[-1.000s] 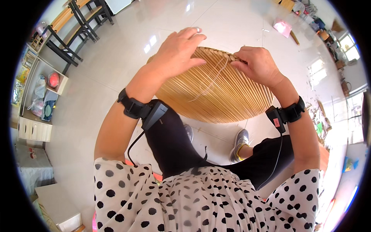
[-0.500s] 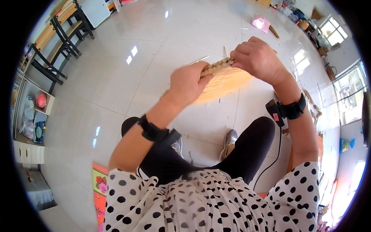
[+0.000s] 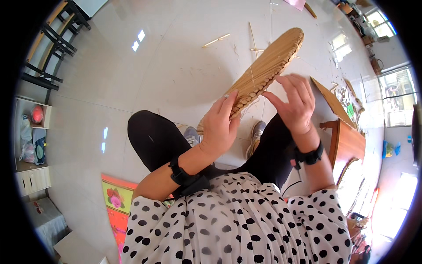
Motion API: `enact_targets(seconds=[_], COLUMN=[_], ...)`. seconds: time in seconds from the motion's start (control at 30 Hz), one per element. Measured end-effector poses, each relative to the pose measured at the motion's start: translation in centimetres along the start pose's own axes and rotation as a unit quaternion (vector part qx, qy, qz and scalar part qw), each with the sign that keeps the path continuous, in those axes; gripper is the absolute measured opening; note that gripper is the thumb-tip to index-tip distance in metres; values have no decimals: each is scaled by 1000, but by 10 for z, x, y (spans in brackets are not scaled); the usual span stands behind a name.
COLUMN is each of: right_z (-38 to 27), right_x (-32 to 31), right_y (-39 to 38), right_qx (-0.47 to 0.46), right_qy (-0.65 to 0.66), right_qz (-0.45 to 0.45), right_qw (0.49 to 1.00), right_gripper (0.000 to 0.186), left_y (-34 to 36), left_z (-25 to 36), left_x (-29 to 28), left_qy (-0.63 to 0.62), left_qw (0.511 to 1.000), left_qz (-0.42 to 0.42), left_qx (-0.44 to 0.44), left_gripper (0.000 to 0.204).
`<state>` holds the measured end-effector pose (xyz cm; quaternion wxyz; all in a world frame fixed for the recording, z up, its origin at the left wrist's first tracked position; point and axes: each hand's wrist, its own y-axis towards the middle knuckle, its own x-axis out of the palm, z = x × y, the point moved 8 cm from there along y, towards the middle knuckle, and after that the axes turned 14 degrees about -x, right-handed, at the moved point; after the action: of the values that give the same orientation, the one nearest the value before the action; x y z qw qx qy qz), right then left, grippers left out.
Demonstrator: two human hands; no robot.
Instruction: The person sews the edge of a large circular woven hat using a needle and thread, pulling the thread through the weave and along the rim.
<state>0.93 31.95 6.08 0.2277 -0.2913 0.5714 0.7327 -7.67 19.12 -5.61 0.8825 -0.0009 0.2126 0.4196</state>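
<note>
An oval woven straw piece (image 3: 263, 64) with a thick braided rim stands tilted nearly edge-on above my lap, slanting up to the right. My left hand (image 3: 219, 124) is closed on its lower left part at the rim, thumb toward me. My right hand (image 3: 290, 100) is beside the braided edge further up, fingers apart and curved, thumb and index fingertips at or very near the rim; whether they touch is hard to tell. A thin pale strand crosses the piece.
Straw sticks (image 3: 216, 40) lie on the tiled floor (image 3: 110, 57). At left are black-framed chairs (image 3: 55, 39) and a shelf unit (image 3: 30, 169). At right stand a wooden table (image 3: 351, 145) and a board (image 3: 329, 99). A floral mat (image 3: 115, 198) lies by my left side.
The woven piece has turned from lying broad across my view to a steep slanting edge. My left hand moved lower along it; my right hand moved down, loosening its grip and spreading its fingers.
</note>
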Motion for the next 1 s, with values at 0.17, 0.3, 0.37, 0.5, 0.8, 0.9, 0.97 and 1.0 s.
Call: enact_targets(seconds=[0.17,0.3,0.37,0.5,0.8,0.9,0.97,1.0], right_z=[2,-14,-13,-16,-33,-37,-40,-41], right_x=[24,27,23,17,11,13,14,14], right_y=[-100,-117,-121,-122,-103,-100,-98,-96], right_qx=[416,500,471,464,369,352,354,355], right_qy=[256,277,278,233,189,175,164,158], right_qz=[99,98,130,64,45,37,21,14], right_qw=[867,814,827,852,909,919,920,921], right_gripper=[30,36,34,29,17,15,13,12], left_y=[-31,-45,-47,-49,-24,-28,-27,-26], left_z=[5,7,12,15,-4,0,2,2], left_x=[29,52,54,57,55,62,59,60], left_qy=[-46,-57,-33,-38,-300,-371,-332,-318], left_qw=[998,991,989,988,926,892,917,929], left_qz=[-48,-124,-143,-149,-159,-180,-158,-140], left_qx=[11,10,25,22,-164,-185,-151,-127], left_gripper=[70,75,75,65,7,9,7,7])
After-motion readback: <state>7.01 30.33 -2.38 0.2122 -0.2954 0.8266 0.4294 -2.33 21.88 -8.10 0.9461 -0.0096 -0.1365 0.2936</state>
